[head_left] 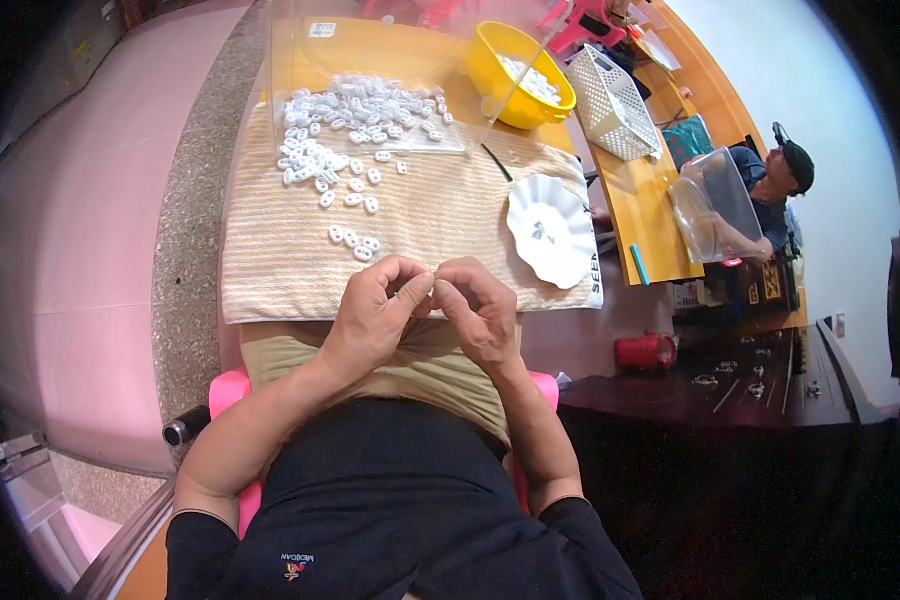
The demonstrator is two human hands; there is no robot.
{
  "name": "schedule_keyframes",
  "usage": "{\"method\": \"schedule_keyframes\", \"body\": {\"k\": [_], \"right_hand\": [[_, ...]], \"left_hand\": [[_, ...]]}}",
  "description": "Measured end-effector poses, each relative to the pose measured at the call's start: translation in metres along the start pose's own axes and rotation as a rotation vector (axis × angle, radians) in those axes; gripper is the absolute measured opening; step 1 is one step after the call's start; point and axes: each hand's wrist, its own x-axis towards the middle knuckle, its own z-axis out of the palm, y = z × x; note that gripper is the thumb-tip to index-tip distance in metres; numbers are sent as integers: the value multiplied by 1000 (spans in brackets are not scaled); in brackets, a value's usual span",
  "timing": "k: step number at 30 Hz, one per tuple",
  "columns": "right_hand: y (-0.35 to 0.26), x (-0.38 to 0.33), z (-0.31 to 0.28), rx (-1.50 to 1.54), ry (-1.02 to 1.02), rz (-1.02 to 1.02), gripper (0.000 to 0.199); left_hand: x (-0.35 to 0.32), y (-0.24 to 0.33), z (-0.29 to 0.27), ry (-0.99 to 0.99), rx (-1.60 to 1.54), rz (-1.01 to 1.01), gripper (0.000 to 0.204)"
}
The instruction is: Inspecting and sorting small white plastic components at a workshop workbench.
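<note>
My left hand (372, 312) and my right hand (483, 312) meet fingertip to fingertip at the towel's near edge, above my lap. Thumbs and forefingers are pinched together on both; whatever lies between them is too small or hidden to make out. Just beyond the left hand, several small white oval pieces with two holes (362, 254) sit on the striped towel (280, 262). A large heap of the same white pieces (365, 105) is spread farther back. To the right of my hands stands a white wavy-rimmed plate (560, 262) with a few small dark bits in it.
A clear bin (300, 60) lies around the far heap. Beside it are a yellow basin (490, 85) with white pieces and a thin black stick (496, 162). On the side table are a white perforated basket (615, 110) and a blue pen (639, 264). Another person (770, 190) sits right.
</note>
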Motion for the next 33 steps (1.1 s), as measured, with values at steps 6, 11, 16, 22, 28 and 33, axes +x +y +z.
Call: {"method": "schedule_keyframes", "body": {"k": [6,11,16,22,28,33], "right_hand": [[3,1,1,-25,57,-6,4],[6,13,-27,-426,103,-139,5],[13,33,-56,-616,20,-48,8],[14,64,-63,-797,-188,47,15],[27,74,-51,-921,-233,198,17],[22,48,-45,-538,-16,90,14]], "left_hand": [[3,-6,-2,39,-16,4,20],[6,-9,-8,67,-78,-43,20],[7,-12,-7,40,-97,-45,20],[8,-14,-9,29,-110,-81,20],[8,-11,-8,36,-127,-112,18],[9,-11,-10,25,-166,-142,18]]}}
